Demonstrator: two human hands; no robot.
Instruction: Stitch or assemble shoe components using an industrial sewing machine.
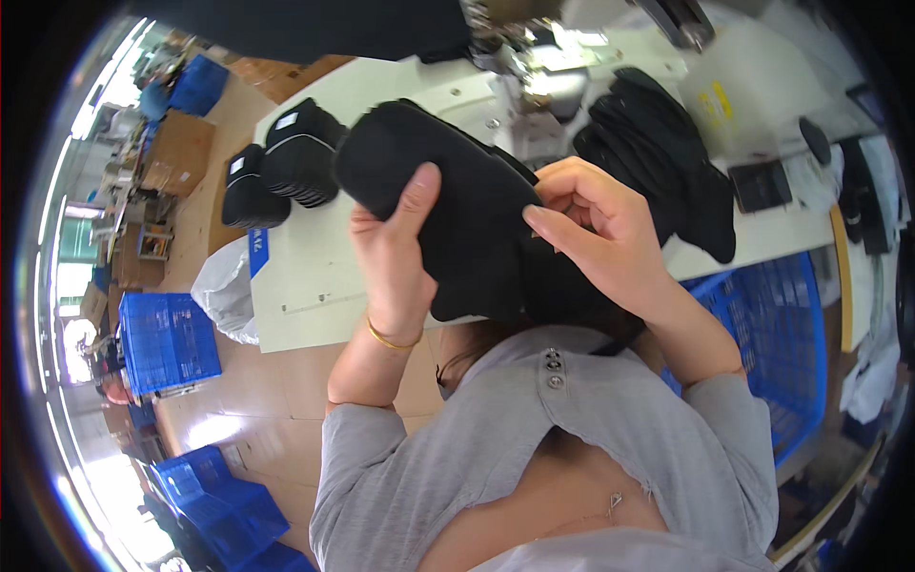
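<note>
A black padded fabric piece [457, 205], rounded at its far end, is held up in front of me over the near edge of the white table. My left hand [396, 238] is closed on its left side, thumb lying on top and the other fingers partly hidden behind it. At the right edge of the piece, my right hand [596, 224] is closed with thumb and bent fingers pinching the fabric. More black cloth hangs below, between the hands and my lap. Beyond the piece stands a sewing machine [534, 71], its needle area partly hidden.
Two stacks of black pieces [303, 157] with white tags stand on the table's left [295, 267]. Crumpled black fabric [648, 143] lies right of the machine. A blue basket [772, 343] is below right; blue crates [172, 338] and a white plastic bag [229, 291] are left.
</note>
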